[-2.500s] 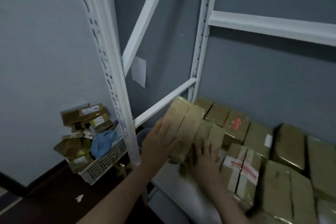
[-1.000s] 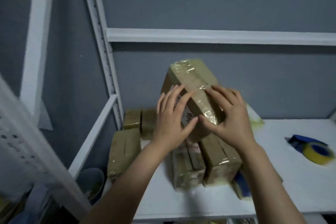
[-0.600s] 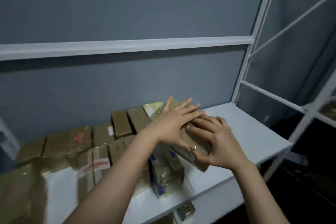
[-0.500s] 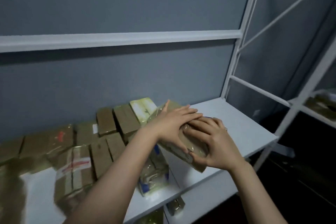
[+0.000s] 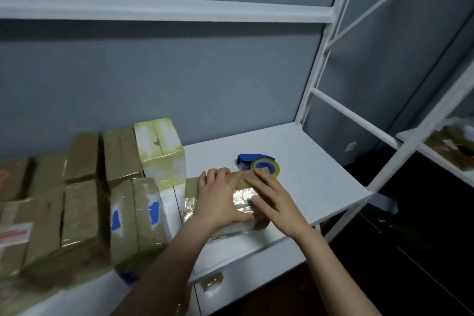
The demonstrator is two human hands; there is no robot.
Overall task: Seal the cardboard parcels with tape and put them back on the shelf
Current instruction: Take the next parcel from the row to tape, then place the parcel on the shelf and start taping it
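A tape-wrapped cardboard parcel [image 5: 241, 199] lies flat on the white shelf board [image 5: 310, 169], near its front edge. My left hand [image 5: 220, 200] rests on the parcel's left half with the thumb along the near side. My right hand [image 5: 273, 199] presses on its right half with spread, fairly straight fingers. Just behind the parcel sits a blue tape dispenser with a yellow roll [image 5: 260, 165], partly hidden by my right fingertips. Much of the parcel is covered by my hands.
Several sealed brown parcels [image 5: 79, 213] fill the shelf's left side, one with blue marks [image 5: 136, 218] and a pale yellowish one [image 5: 160, 149] at the back. White rack uprights [image 5: 319, 59] stand on the right, with another rack [image 5: 448, 151] beyond.
I carried the parcel from the left end of the shelf to the right and laid it flat on the board in front of the tape dispenser; my hands now lie on top of it.
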